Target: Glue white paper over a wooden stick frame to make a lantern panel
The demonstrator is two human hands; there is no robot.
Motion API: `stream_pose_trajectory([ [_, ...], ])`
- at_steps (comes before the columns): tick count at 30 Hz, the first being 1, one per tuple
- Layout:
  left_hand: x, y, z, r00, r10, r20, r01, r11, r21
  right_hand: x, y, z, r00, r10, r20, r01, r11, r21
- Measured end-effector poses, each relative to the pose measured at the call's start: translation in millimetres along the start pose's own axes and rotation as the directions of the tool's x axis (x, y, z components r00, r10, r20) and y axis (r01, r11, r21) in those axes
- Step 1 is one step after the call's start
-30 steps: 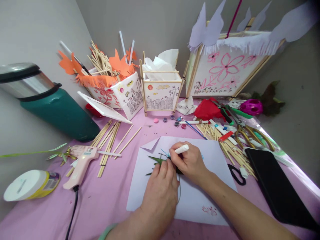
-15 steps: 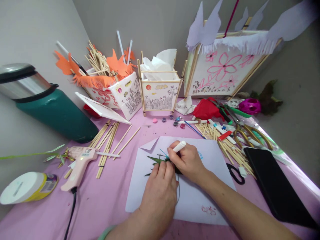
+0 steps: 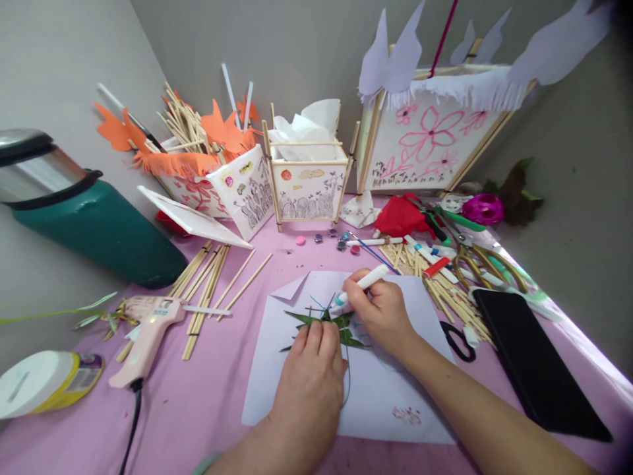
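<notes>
White paper (image 3: 390, 389) lies on the pink cloth, its upper left corner folded. On it rests a green leaf figure (image 3: 349, 335) with pointed blades and a thin dark stem. My left hand (image 3: 311, 376) presses the lower part of this figure to the paper, fingers together. Gripped in my right hand (image 3: 383, 313) is a white marker (image 3: 372, 277) with a blue band, its tip close to the top of the figure. Thin blue lines show on the paper there. Red scribbles (image 3: 406, 415) mark the paper's lower right.
A glue gun (image 3: 153, 340), wooden sticks (image 3: 210, 297), a teal bottle (image 3: 99, 224) and a yellow tub (image 3: 74, 382) are on the left. Decorated paper boxes (image 3: 309, 188) stand behind. On the right are a black phone (image 3: 537, 363), scissors (image 3: 465, 260) and more sticks (image 3: 455, 300).
My right hand has lifted the marker slightly up and right, away from the leaf figure, uncovering its right blades. More blue lines show above it. The view has shifted slightly.
</notes>
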State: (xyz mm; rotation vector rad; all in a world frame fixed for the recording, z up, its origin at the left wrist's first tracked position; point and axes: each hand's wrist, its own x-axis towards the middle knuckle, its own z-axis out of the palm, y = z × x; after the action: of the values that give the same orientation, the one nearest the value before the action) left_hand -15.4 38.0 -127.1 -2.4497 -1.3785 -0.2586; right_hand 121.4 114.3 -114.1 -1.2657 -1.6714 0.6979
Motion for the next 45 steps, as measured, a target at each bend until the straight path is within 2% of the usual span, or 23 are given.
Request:
stream_pose_trajectory([
  [15,-0.3,-0.8,-1.3,0.999,0.027,0.033,-0.027,1.000,-0.007,-1.4,3.6,1.7,0.997,0.023,0.071,-0.019,0.998,-0.053],
  [24,0.9,-1.2,-1.7,0.999,0.002,0.051,0.001,0.999,-0.045,-0.8,6.4,1.6,0.995,0.050,0.087,-0.043,0.996,-0.081],
  [34,2.2,-1.1,-2.6,0.996,0.003,0.086,0.003,0.997,-0.078,1.9,5.7,-0.7,0.992,0.036,0.117,-0.023,0.993,-0.116],
  [45,-0.3,-1.1,-0.4,0.998,0.013,0.061,-0.009,0.997,-0.071,5.6,8.3,-3.9,0.994,0.015,0.105,0.005,0.982,-0.189],
])
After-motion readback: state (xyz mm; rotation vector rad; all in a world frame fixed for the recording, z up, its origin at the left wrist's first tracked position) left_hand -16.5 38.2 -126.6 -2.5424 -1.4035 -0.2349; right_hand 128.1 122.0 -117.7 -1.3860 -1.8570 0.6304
